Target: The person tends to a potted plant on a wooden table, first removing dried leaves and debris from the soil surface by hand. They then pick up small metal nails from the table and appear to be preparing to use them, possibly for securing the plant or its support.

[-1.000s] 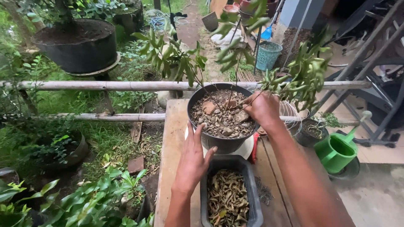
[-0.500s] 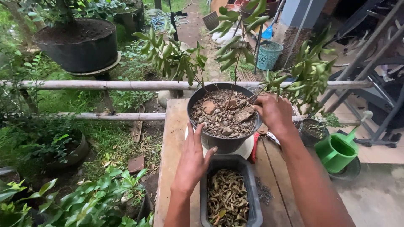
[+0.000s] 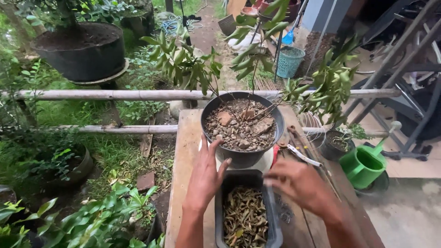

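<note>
Black plastic pot [image 3: 242, 154] of gravel sits mid-table [image 3: 183, 183], left hand [image 3: 205, 177] open-palmed against its wall; right hand [image 3: 298, 183] loose-fingered, empty, over leaf-filled tray [image 3: 246, 216]. Best steadied low, clear of stems.

A black round pot [image 3: 242, 156] holds grey and brown gravel [image 3: 239, 131] with a reddish stone, and a plant with green leaves [image 3: 183, 62]. Below it, a dark grey rectangular tray [image 3: 275, 216] is filled with dry olive-brown leaves [image 3: 245, 218]. The tabletop [image 3: 186, 151] is pale weathered wood. Red-handled pruners [image 3: 275, 154] lie beside the pot. A bright green watering can [image 3: 364, 165] and a teal lattice basket [image 3: 290, 61] sit further right.
</note>
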